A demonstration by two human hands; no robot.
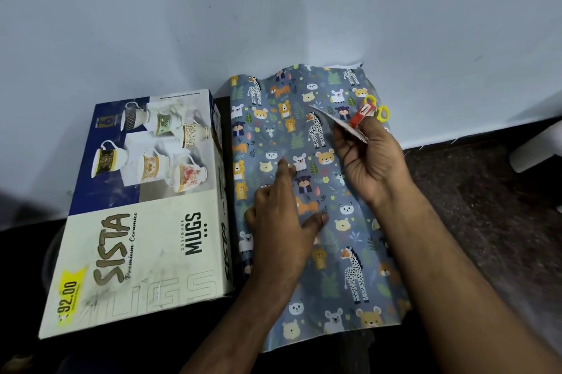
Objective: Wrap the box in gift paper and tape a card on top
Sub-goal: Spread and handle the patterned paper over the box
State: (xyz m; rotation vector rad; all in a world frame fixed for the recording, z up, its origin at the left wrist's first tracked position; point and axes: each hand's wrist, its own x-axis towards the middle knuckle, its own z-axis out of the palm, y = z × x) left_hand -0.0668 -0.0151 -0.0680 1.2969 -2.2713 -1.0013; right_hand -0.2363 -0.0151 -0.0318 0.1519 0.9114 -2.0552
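Printed cardboard mug box [143,215] and grey animal-print gift paper [307,191] lie side by side, long axes pointing away; left hand [282,221] presses flat, fingers spread — right hand [371,157] pinches a white card [337,122] and red-orange tape roll [363,114].

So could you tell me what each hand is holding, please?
The right hand pinches a card by its near end, with a small red item. The left hand holds nothing.

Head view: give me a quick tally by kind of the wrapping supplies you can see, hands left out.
Mug box: 1
Gift paper sheet: 1
Card, pinched in the right hand: 1
Red tape roll, on a finger of that hand: 1
Yellow-handled scissors, partly hidden behind that hand: 1
Total: 5
The left hand presses flat on the paper.
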